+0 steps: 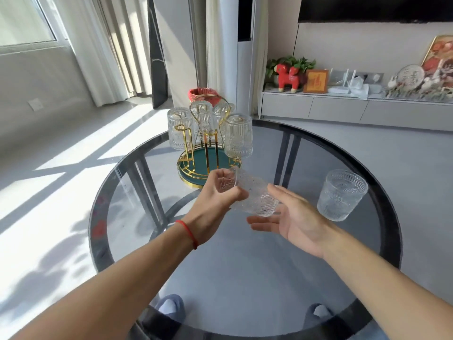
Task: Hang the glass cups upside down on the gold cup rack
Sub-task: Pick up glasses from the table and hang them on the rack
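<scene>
Sunlit living room, round smoked-glass table [245, 278] underfoot. Ribbed clear glass cup [250, 195] held on its side above the table, just short of the gold wire cup rack with green base [208, 165]. Left hand [218, 195] wrapped round its mouth end; right hand [294, 217] spread wide beside the base, barely touching. Best to turn mouth-down, steady with the right, then lower over a free front peg, clear of four hung ribbed cups [239, 136]. One more upright ribbed glass [342, 195] waiting well right.
</scene>
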